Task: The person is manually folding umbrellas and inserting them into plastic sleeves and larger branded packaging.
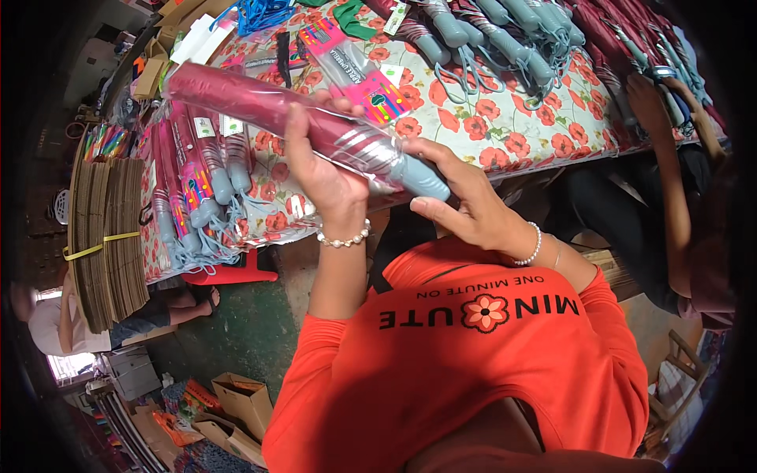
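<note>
Held slantwise over the table is a folded maroon umbrella (236, 96) with silver stripes and a grey-blue handle, inside a see-through plastic sleeve. My left hand (330, 180) cradles its middle from below, thumb on the near side and fingertips showing beyond it. At the handle end, my right hand (471, 203) is closed, with thumb and fingers on either side of the grip. Beyond the umbrella, a pink printed plastic packet (364, 85) lies on the flowered tablecloth (516, 146).
Bundled umbrellas (509, 47) with corded handles lie at the far side; more umbrellas (206, 169) lie at the left. Stacked flat cardboard (106, 229) stands left, near a red stool (244, 270). At right, a co-worker's hands (653, 102) handle umbrellas. Open boxes (243, 394) sit on the floor.
</note>
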The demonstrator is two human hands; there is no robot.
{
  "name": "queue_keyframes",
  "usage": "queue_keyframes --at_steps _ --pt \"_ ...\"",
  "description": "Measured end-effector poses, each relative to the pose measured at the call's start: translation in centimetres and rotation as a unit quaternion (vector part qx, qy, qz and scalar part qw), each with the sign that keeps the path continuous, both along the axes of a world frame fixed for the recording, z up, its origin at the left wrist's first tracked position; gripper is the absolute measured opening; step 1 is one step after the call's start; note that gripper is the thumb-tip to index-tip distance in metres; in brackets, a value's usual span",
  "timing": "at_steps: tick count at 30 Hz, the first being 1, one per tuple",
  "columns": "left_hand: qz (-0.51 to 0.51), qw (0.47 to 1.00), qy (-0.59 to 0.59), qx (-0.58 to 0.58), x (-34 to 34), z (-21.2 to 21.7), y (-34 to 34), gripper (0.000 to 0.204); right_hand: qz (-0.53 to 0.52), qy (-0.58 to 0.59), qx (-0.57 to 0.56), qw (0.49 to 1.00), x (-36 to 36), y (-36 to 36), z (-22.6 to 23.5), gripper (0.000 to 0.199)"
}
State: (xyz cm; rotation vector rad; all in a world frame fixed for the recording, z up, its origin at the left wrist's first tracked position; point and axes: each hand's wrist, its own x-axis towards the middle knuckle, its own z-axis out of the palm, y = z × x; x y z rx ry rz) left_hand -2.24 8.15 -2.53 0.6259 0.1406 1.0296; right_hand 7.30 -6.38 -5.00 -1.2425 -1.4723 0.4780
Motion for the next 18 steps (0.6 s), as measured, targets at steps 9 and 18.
queue_keyframes --at_steps 9,18 --pt "0.094 0.981 0.020 0.170 -1.1 1.1 1.0 0.027 0.132 0.433 -0.163 0.877 0.6 0.9 0.7 0.044" --pt "0.169 0.954 -0.039 0.245 -0.6 2.6 0.6 0.040 0.210 0.612 -0.026 0.762 0.2 2.7 -0.4 0.026"
